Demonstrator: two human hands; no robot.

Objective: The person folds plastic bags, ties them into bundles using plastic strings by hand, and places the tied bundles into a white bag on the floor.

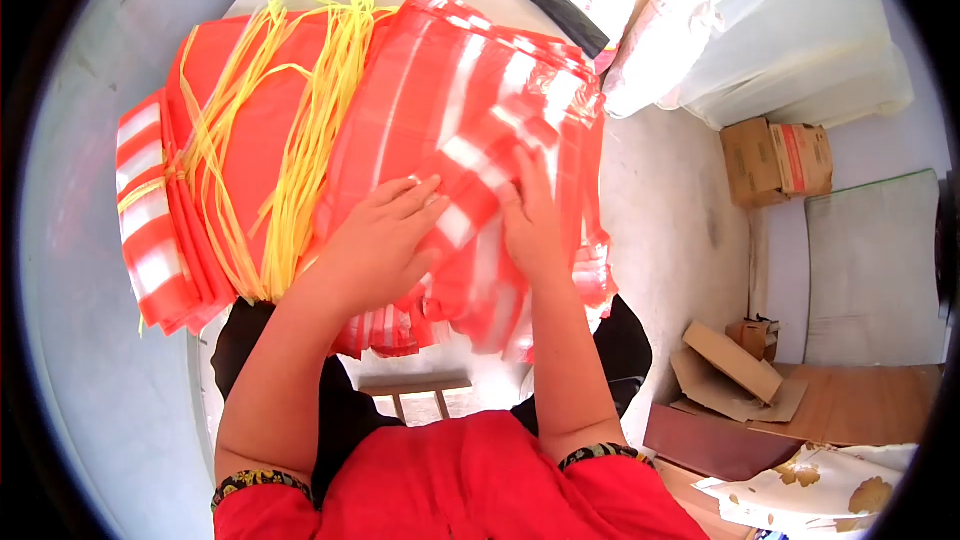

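A pile of red-and-white striped plastic bags (400,110) lies in front of me. On top, a loose striped bag (470,155) is folded over and blurred by motion. My left hand (390,235) rests on this bag, fingers stretched out toward the right. Closed on the bag's folded part is my right hand (530,215), its thumb toward the left; its fingertips are partly blurred. Left of the pile, a bunch of yellow strips (320,130) lies across plain red plastic (270,90).
At the far left sits a folded striped bundle (145,210) with a yellow tie. A black roll (550,5) lies behind the pile. Cardboard boxes (755,160) stand on the right, and an opened carton (735,370) lies lower right. A wooden stool (415,387) shows below.
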